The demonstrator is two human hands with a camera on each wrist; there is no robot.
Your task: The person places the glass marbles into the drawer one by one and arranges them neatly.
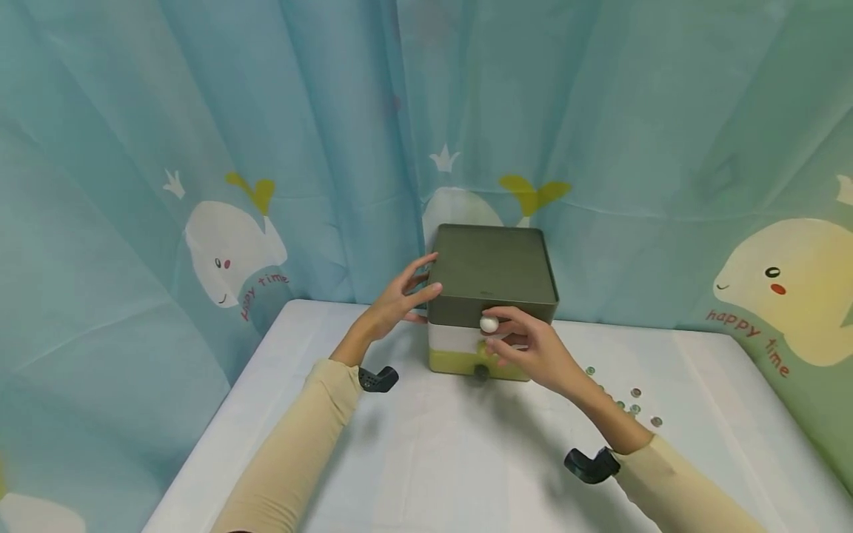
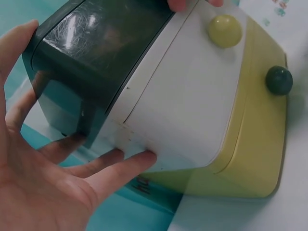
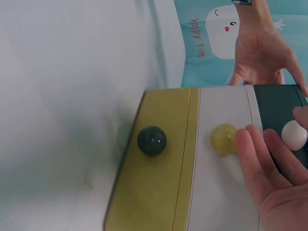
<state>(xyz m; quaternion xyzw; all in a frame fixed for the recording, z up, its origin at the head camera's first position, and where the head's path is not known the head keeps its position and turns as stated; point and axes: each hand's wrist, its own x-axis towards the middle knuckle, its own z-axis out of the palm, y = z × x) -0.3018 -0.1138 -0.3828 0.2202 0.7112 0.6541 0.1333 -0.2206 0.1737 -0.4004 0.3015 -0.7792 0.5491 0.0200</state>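
A small drawer unit (image 1: 493, 263) has a dark green top tier, a white middle tier (image 3: 221, 183) and a yellow bottom tier (image 3: 159, 192). My left hand (image 1: 393, 300) is at its left side, fingers spread, with fingertips on the side wall in the left wrist view. In front, my right hand (image 1: 533, 348) has its fingers about the round white knob (image 1: 489, 324) of the top drawer, index fingertip right at the knob's upper edge and thumb lower, apart from it. Below are a yellow knob (image 3: 224, 139) and a dark green knob (image 3: 152, 141). All drawers look closed.
Several small glass beads (image 1: 636, 409) lie on the white table (image 1: 426, 459), right of the unit, partly behind my right forearm. A blue curtain (image 1: 346, 148) printed with whales hangs close behind the unit and along both sides.
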